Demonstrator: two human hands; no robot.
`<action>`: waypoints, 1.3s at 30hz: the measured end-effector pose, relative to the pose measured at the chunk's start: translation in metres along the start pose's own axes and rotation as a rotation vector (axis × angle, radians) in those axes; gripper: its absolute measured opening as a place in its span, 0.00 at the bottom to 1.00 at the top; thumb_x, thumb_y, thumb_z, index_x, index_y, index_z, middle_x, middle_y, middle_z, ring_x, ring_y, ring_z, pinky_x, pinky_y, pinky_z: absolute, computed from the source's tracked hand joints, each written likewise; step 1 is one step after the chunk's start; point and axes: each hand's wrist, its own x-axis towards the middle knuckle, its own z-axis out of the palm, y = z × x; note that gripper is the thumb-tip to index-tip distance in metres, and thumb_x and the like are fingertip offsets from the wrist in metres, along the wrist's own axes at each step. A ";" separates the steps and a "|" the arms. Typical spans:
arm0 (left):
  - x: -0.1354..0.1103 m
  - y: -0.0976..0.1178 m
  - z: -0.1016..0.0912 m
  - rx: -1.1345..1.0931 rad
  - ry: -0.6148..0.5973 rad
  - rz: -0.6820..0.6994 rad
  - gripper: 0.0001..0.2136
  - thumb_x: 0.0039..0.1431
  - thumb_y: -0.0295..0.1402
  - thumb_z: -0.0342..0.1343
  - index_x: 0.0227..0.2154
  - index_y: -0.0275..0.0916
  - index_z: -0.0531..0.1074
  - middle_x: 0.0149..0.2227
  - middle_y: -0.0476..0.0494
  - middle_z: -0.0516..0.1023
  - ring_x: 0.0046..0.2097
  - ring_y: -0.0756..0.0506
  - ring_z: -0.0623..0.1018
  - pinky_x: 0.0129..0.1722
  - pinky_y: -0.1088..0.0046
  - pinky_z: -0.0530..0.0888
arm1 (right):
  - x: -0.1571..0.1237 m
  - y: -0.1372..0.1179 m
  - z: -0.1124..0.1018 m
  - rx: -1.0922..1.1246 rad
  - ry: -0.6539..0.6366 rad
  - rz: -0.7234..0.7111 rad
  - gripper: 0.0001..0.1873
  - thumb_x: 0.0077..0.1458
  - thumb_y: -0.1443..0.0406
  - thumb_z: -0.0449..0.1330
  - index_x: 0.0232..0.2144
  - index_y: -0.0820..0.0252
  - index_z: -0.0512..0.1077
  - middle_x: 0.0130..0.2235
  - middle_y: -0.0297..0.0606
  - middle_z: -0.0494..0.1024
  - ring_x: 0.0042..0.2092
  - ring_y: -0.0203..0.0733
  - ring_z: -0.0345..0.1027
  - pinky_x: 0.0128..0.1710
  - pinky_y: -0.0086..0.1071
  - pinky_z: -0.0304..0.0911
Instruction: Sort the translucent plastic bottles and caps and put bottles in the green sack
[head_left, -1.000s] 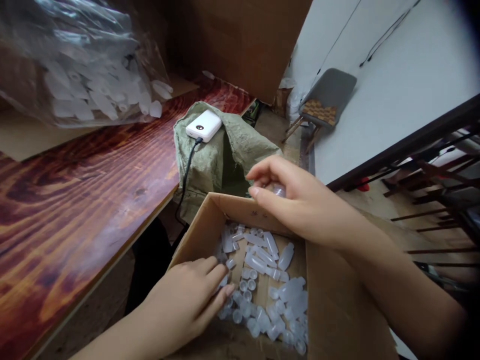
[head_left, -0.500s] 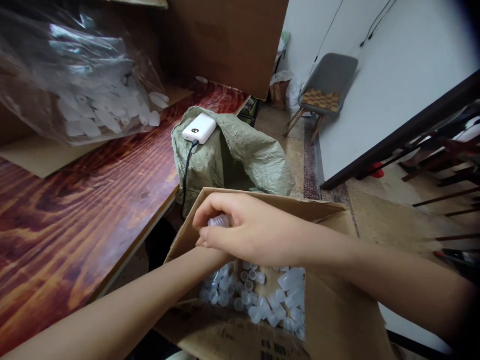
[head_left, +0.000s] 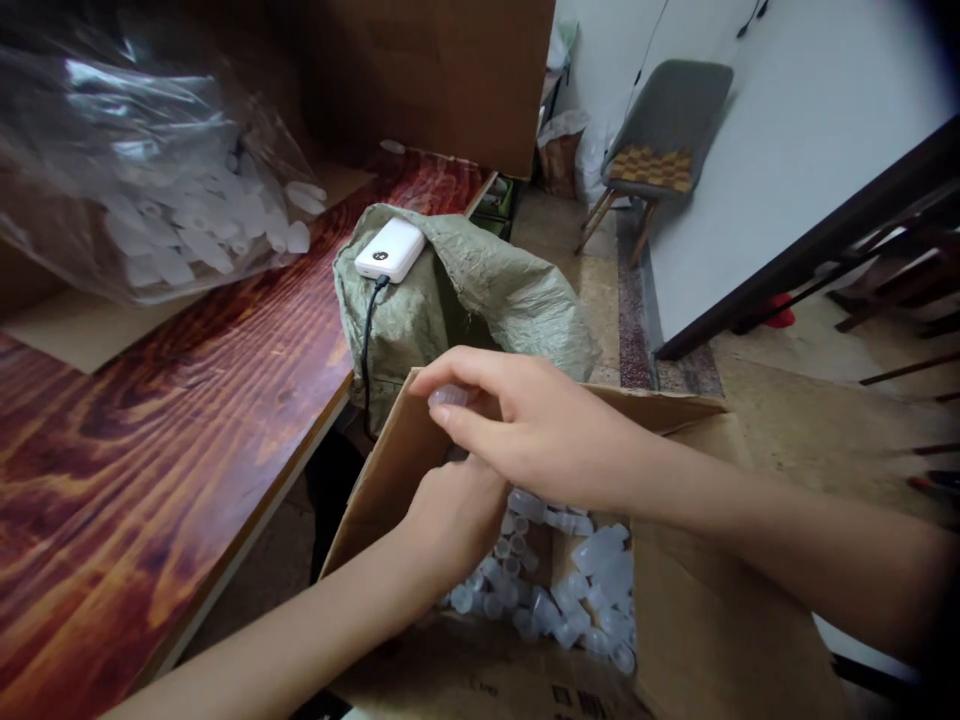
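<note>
My right hand [head_left: 517,415] is above the open cardboard box [head_left: 697,580], its thumb and forefinger closed round a small translucent plastic piece [head_left: 448,396] with a ribbed, threaded look. Just below it my left hand [head_left: 457,510] reaches over the box, back of the hand up, the two hands overlapping. The left fingers are hidden, so what they may hold does not show. Inside the box lie several loose translucent plastic pieces [head_left: 570,600], some shaped like small cups, others longer.
A green woven sack [head_left: 525,290] stands beyond the box, with a white power bank [head_left: 390,250] and its black cable on it. On the wood-grain table [head_left: 225,400] at left is a clear bag [head_left: 172,200] of translucent pieces. A grey chair [head_left: 660,130] stands farther back.
My right hand has moved slightly up and right, still holding the ribbed piece. My left hand's back has come into view from beneath it. The camera view has shifted slightly.
</note>
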 end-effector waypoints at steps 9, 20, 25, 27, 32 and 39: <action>-0.065 -0.001 -0.018 -0.569 0.515 0.075 0.11 0.61 0.28 0.53 0.42 0.46 0.57 0.37 0.52 0.71 0.36 0.51 0.74 0.34 0.78 0.72 | -0.010 0.011 -0.008 0.253 -0.104 0.033 0.07 0.58 0.67 0.59 0.40 0.57 0.72 0.40 0.31 0.78 0.41 0.35 0.72 0.37 0.27 0.67; -0.066 -0.018 -0.023 -0.994 0.507 -0.088 0.07 0.66 0.37 0.48 0.37 0.42 0.68 0.31 0.51 0.72 0.30 0.52 0.70 0.26 0.81 0.66 | -0.005 0.005 -0.004 -0.078 -0.312 -0.315 0.09 0.61 0.69 0.58 0.45 0.61 0.72 0.43 0.30 0.77 0.45 0.29 0.70 0.46 0.22 0.62; -0.058 -0.021 -0.030 -1.278 0.316 -0.246 0.15 0.66 0.44 0.47 0.28 0.40 0.65 0.19 0.55 0.65 0.19 0.54 0.63 0.18 0.81 0.59 | -0.004 0.009 -0.003 -0.090 -0.381 -0.378 0.09 0.63 0.69 0.55 0.45 0.61 0.71 0.47 0.33 0.76 0.49 0.30 0.68 0.51 0.24 0.61; -0.056 -0.022 -0.031 -1.355 0.274 -0.237 0.17 0.65 0.45 0.47 0.25 0.39 0.64 0.17 0.55 0.64 0.18 0.54 0.63 0.16 0.81 0.58 | -0.004 0.009 -0.005 -0.094 -0.422 -0.388 0.10 0.64 0.69 0.54 0.46 0.60 0.71 0.48 0.33 0.75 0.51 0.31 0.67 0.52 0.24 0.61; -0.055 -0.024 -0.033 -1.228 0.250 -0.215 0.20 0.66 0.45 0.44 0.23 0.38 0.62 0.18 0.54 0.63 0.20 0.54 0.63 0.18 0.79 0.59 | -0.003 0.006 0.000 -0.220 -0.437 -0.320 0.07 0.63 0.62 0.56 0.41 0.59 0.71 0.41 0.33 0.77 0.42 0.35 0.70 0.41 0.28 0.64; -0.057 -0.023 -0.031 -0.997 0.289 -0.130 0.20 0.67 0.43 0.43 0.22 0.38 0.58 0.22 0.54 0.57 0.24 0.53 0.59 0.23 0.77 0.58 | -0.001 0.000 0.000 -0.474 -0.437 -0.192 0.19 0.62 0.50 0.54 0.32 0.59 0.70 0.30 0.32 0.74 0.31 0.39 0.68 0.29 0.32 0.56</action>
